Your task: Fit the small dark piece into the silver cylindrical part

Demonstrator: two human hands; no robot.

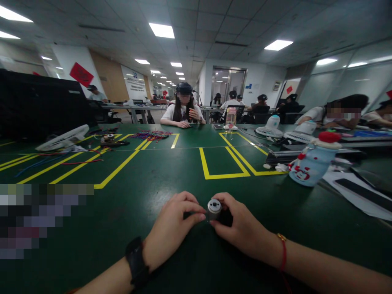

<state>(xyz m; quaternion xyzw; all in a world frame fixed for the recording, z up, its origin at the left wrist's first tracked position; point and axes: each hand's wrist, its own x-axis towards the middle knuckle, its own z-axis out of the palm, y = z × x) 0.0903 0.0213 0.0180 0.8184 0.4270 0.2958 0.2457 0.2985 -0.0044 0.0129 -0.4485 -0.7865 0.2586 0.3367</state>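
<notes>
A small silver metal cylinder that looks like a motor (214,209) stands upright on the green table just in front of me. Its round top face has dark holes in it. My right hand (241,226) grips it from the right, with the thumb at the near side and the fingers around the far side. At its left side is my left hand (177,218), thumb and index fingertips brought together right beside the metal. Whether those tips pinch a tiny thing or only touch the cylinder, I cannot tell.
Yellow tape (226,177) marks boxes on the table (147,175). A blue bottle with a red top (314,161) and white fans (269,127) stand right. Coloured wires (153,135) and a tilted white fan (64,138) lie left. A person (183,108) sits opposite.
</notes>
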